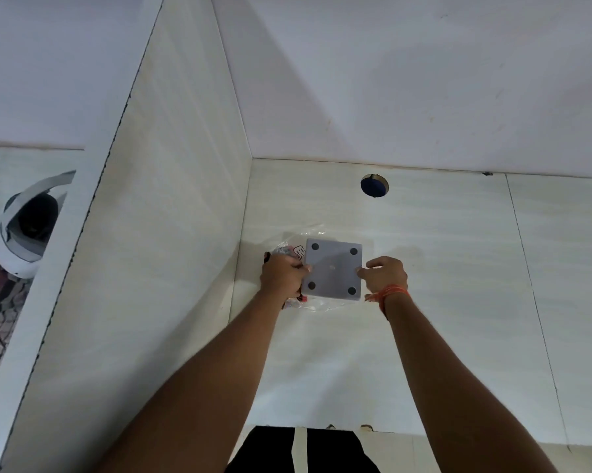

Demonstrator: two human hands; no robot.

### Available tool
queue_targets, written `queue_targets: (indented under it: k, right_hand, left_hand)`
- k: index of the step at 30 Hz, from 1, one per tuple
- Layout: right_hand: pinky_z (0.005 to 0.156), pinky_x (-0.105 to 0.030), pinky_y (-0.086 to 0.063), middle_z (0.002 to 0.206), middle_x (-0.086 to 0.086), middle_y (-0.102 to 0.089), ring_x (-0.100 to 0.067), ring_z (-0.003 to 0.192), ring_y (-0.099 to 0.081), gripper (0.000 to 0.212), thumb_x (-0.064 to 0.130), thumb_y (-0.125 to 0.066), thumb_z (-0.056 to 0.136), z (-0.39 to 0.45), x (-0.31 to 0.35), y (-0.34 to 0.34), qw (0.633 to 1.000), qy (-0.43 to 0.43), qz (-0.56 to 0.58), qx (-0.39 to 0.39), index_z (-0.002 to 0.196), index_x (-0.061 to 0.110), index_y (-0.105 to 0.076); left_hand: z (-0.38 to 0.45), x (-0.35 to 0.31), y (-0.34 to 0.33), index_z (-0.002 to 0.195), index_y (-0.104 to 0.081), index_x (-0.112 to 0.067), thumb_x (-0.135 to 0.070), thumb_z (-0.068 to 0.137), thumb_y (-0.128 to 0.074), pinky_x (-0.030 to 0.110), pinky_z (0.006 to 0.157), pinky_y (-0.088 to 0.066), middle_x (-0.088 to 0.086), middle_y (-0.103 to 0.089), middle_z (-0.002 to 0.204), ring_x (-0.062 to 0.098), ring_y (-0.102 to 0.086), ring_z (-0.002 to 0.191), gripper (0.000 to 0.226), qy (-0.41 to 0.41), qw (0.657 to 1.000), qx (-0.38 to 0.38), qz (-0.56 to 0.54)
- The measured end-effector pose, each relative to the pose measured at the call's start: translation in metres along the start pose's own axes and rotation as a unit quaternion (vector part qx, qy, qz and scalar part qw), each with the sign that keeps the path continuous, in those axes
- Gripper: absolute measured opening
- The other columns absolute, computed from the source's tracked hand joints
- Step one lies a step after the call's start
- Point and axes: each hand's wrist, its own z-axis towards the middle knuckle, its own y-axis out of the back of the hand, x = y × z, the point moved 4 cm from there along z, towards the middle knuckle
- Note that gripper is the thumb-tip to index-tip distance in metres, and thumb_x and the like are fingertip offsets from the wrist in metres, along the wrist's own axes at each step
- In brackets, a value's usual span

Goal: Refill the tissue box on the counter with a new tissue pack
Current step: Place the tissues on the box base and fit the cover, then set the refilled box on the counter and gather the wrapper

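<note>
A square grey tissue box (333, 268) lies upside down on the white counter (441, 302), its flat base with a dark round foot in each corner facing up. My left hand (282, 276) grips its left edge. My right hand (385, 274), with an orange thread around the wrist, pinches its right edge. A crinkled clear plastic wrapper (296, 250) with red and white print lies under and to the left of the box, partly hidden by my left hand. Whether tissues are inside the wrapper is hidden.
The counter sits in a corner, with a tiled wall (151, 268) close on the left and a wall behind. A round hole (374, 185) opens in the counter behind the box. A mirror (18, 250) at far left reflects a person wearing the head camera.
</note>
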Motion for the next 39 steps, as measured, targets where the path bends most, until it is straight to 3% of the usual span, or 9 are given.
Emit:
queue_targets:
  k: [5, 10, 15, 17, 20, 24, 33, 37, 39]
  right_hand:
    - [0.070, -0.052, -0.061, 0.109, -0.020, -0.069, -0.044, 0.094, -0.069, 0.030, -0.005, -0.057, 0.082, 0.002, 0.004, -0.005, 0.991, -0.011, 0.064, 0.120, 0.104, 0.012, -0.068]
    - [0.079, -0.043, -0.061, 0.099, -0.008, -0.075, -0.027, 0.096, -0.070, 0.031, -0.004, -0.056, 0.076, -0.030, 0.006, 0.005, 0.974, 0.141, 0.174, 0.022, 0.092, 0.014, -0.074]
    - [0.076, -0.025, -0.053, 0.091, -0.010, -0.074, -0.014, 0.087, -0.067, 0.011, 0.005, -0.063, 0.080, -0.067, 0.022, 0.008, 0.908, 0.236, 0.339, -0.071, 0.081, 0.004, -0.074]
    - [0.083, -0.040, -0.056, 0.085, -0.002, -0.070, -0.015, 0.084, -0.065, 0.011, 0.021, -0.069, 0.082, -0.055, 0.029, 0.006, 0.916, 0.179, 0.351, -0.077, 0.082, 0.011, -0.071]
    - [0.084, -0.044, -0.057, 0.096, -0.004, -0.064, -0.024, 0.090, -0.064, 0.040, 0.042, -0.069, 0.085, -0.033, 0.040, -0.003, 0.932, 0.002, 0.357, 0.070, 0.110, 0.011, -0.062]
    - [0.066, -0.035, -0.058, 0.096, -0.012, -0.068, -0.026, 0.078, -0.065, 0.039, 0.036, -0.063, 0.089, -0.018, 0.060, -0.003, 0.934, 0.009, 0.336, 0.121, 0.112, 0.005, -0.065]
    - [0.086, -0.048, -0.054, 0.090, -0.010, -0.060, -0.026, 0.084, -0.057, 0.029, 0.030, -0.046, 0.098, 0.054, 0.111, -0.027, 0.954, 0.070, 0.273, 0.098, 0.086, 0.008, -0.060]
    - [0.077, -0.038, -0.045, 0.070, -0.003, -0.049, -0.023, 0.074, -0.048, 0.033, 0.022, -0.042, 0.099, 0.103, 0.132, -0.041, 0.970, 0.144, 0.180, 0.072, 0.068, 0.015, -0.052]
    - [0.090, -0.044, -0.051, 0.082, -0.005, -0.056, -0.026, 0.086, -0.053, 0.025, 0.022, -0.042, 0.099, 0.121, 0.128, -0.050, 0.973, 0.153, 0.154, 0.078, 0.080, 0.016, -0.057]
  left_hand:
    - [-0.007, -0.020, 0.004, 0.122, -0.054, 0.002, -0.027, 0.089, -0.066, 0.064, 0.087, -0.055, 0.021, -0.061, 0.117, 0.043, -0.063, 0.103, 0.046, 0.235, 0.946, 0.135, -0.178]
    - [-0.005, -0.035, 0.013, 0.113, -0.057, -0.006, -0.068, 0.078, -0.054, 0.070, 0.086, -0.050, 0.018, -0.062, 0.108, 0.044, -0.060, 0.101, 0.072, 0.273, 0.890, 0.113, -0.347]
    - [-0.003, -0.045, 0.006, 0.100, -0.058, -0.013, -0.039, 0.069, -0.071, 0.054, 0.080, -0.057, 0.012, -0.063, 0.101, 0.033, -0.063, 0.091, 0.042, 0.179, 0.900, -0.015, -0.396]
    - [-0.003, -0.046, 0.006, 0.081, -0.059, -0.014, -0.034, 0.062, -0.068, 0.039, 0.071, -0.050, 0.007, -0.060, 0.085, 0.028, -0.058, 0.080, 0.029, 0.119, 0.905, -0.079, -0.401]
    - [-0.004, -0.049, 0.009, 0.070, -0.057, -0.018, -0.032, 0.061, -0.060, 0.036, 0.072, -0.038, -0.002, -0.054, 0.076, 0.023, -0.050, 0.080, 0.017, -0.014, 0.900, -0.140, -0.413]
    - [0.005, -0.053, 0.006, 0.083, -0.059, -0.021, -0.027, 0.069, -0.050, 0.033, 0.074, -0.038, -0.001, -0.058, 0.090, 0.020, -0.051, 0.086, 0.017, -0.086, 0.913, -0.103, -0.385]
    - [0.078, -0.089, 0.009, 0.116, -0.065, -0.008, -0.030, 0.092, -0.040, 0.037, 0.086, -0.049, 0.009, -0.066, 0.106, 0.025, -0.059, 0.097, 0.041, -0.172, 0.967, -0.090, -0.166]
    - [0.122, -0.089, 0.005, 0.108, -0.062, -0.002, -0.020, 0.091, -0.036, 0.033, 0.070, -0.037, 0.024, -0.066, 0.101, 0.023, -0.052, 0.081, 0.036, -0.202, 0.974, -0.094, -0.043]
    - [0.133, -0.078, 0.003, 0.108, -0.061, -0.004, -0.017, 0.095, -0.036, 0.029, 0.068, -0.034, 0.025, -0.066, 0.101, 0.022, -0.050, 0.078, 0.031, -0.208, 0.973, -0.101, -0.008]
